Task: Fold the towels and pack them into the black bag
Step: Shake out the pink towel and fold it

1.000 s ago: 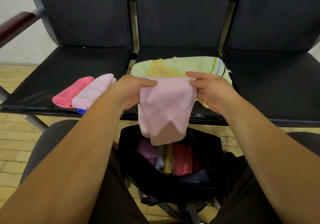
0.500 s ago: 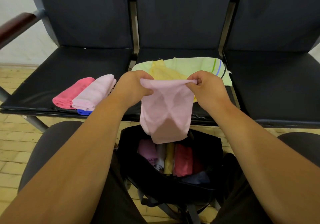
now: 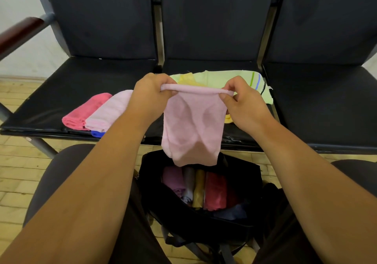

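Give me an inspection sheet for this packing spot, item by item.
Surface: black bench seat, three in a row, carries loose towels.
Job's things: held pink towel hangs over the open black bag; rolled towels stand side by side inside, a red towel among them; folded dark pink towel and pale pink towel on the left seat, a blue towel under the pale one; yellow towel lies on the green striped towel on the middle seat.
Clutter: nothing seen.
Grippers: left hand and right hand each pinch a top corner of the held towel.
Cables: nothing seen.
Surroundings: wooden floor, pale wall, wooden armrest at left.
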`<action>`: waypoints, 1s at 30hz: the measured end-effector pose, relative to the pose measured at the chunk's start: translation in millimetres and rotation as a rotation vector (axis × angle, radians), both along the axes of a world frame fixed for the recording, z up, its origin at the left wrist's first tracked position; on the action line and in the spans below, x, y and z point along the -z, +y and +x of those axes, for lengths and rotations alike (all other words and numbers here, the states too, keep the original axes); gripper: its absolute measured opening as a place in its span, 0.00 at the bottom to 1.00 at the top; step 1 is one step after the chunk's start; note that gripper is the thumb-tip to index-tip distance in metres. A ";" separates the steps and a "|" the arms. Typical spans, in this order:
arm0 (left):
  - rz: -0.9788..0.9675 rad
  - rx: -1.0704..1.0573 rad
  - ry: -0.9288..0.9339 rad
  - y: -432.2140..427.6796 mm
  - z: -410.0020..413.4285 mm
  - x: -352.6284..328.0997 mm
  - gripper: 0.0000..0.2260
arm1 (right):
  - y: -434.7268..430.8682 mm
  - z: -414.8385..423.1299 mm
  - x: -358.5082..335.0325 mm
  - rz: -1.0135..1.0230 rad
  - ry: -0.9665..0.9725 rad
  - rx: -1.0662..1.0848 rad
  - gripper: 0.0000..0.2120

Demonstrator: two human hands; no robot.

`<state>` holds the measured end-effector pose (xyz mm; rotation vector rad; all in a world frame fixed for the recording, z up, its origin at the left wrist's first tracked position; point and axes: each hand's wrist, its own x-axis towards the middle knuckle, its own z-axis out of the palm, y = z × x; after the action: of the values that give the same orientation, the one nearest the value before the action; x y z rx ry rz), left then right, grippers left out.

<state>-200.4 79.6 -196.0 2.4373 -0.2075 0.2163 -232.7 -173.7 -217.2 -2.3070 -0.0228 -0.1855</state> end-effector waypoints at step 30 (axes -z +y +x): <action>-0.297 -0.094 0.246 -0.4 1.1 -9.7 0.26 | 4.4 1.6 -8.0 0.710 0.357 0.063 0.09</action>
<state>-199.3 79.2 -186.3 2.1550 0.0459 -0.0131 -231.1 -169.3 -209.1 -1.6024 0.2573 0.1689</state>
